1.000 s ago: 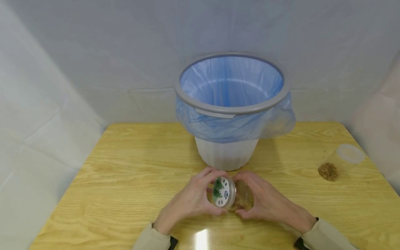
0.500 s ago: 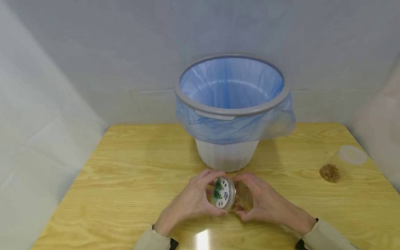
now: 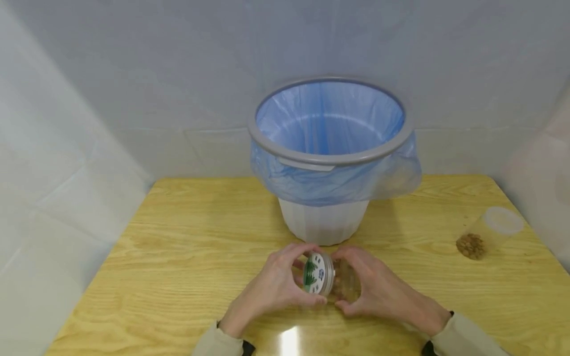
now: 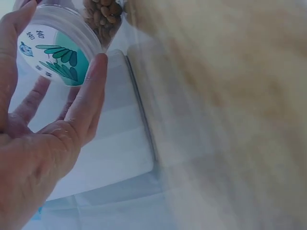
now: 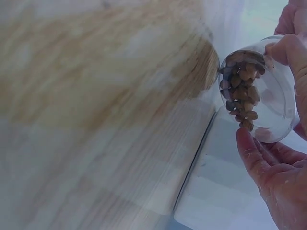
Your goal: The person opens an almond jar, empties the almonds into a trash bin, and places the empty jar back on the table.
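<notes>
A clear jar of brown pellet-like pieces lies tipped sideways between both hands, low over the wooden table. Its screw lid, with a white top printed with green leaves, faces left. My left hand grips the lid, thumb below and fingers above. Around the jar's body curl the thumb and fingers of my right hand. The right wrist view shows the pieces piled along the jar's lower side. The jar's far side is hidden behind the hands.
Just beyond the hands stands a white trash bin with a grey rim and a blue bag liner. On the right, a second clear container of brown pieces sits near the table edge. Pale sheeting surrounds the table.
The lid has turned slightly, and its printed face points a little more to the left. My left fingers have shifted slightly with it. My right hand keeps its grip on the jar.
</notes>
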Available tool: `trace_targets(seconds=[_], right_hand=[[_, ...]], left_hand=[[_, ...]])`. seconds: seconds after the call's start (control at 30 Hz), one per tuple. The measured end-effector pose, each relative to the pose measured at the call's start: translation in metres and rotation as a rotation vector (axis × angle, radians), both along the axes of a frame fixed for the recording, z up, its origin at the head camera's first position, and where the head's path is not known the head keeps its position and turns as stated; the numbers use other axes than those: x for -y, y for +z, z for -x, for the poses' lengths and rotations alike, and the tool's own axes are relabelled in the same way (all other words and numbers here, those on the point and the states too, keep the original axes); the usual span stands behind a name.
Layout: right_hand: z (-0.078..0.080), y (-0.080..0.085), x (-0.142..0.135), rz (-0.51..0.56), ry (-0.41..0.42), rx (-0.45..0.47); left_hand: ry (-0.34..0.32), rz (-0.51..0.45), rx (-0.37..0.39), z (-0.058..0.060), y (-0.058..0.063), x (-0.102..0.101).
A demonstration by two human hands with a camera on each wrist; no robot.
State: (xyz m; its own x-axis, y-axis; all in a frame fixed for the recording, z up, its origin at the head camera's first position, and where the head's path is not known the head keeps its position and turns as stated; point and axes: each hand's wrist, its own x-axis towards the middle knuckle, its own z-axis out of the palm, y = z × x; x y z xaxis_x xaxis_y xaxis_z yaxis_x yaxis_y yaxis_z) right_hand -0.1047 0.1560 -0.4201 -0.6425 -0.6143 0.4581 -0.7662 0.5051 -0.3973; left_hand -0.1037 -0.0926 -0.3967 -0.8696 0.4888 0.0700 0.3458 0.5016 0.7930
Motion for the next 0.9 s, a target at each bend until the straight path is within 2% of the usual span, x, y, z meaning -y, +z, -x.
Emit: trace_targets(seconds=[0.23, 0.4, 0.5, 0.67, 0.73, 0.9], right_hand=[[0.0007, -0.0017, -0.0011, 0.002, -0.004, 0.014], [0.0007, -0.0011, -0.0034, 0.000, -0.007, 0.038], [-0.0005, -0.0005, -0.0055, 0.005, -0.021, 0.089], [-0.0013, -0.0013, -0.0073, 0.024, -0.030, 0.164], [-0.0010, -0.0016, -0.0074, 0.025, -0.023, 0.164], [0.0018, -0.0008, -0.0074, 0.020, -0.003, 0.132]], left_hand=[[-0.002, 0.083, -0.017, 0.0019, 0.0036, 0.0000], [-0.031, 0.112, -0.024, 0.0018, 0.0056, 0.0009], [-0.047, 0.106, -0.013, 0.0006, 0.0075, 0.0023], [-0.091, 0.021, -0.012, 0.0011, 0.0095, 0.0060], [-0.120, -0.006, -0.031, 0.0017, 0.0094, 0.0071], [-0.166, 0.005, -0.118, 0.0022, 0.0071, 0.0086]])
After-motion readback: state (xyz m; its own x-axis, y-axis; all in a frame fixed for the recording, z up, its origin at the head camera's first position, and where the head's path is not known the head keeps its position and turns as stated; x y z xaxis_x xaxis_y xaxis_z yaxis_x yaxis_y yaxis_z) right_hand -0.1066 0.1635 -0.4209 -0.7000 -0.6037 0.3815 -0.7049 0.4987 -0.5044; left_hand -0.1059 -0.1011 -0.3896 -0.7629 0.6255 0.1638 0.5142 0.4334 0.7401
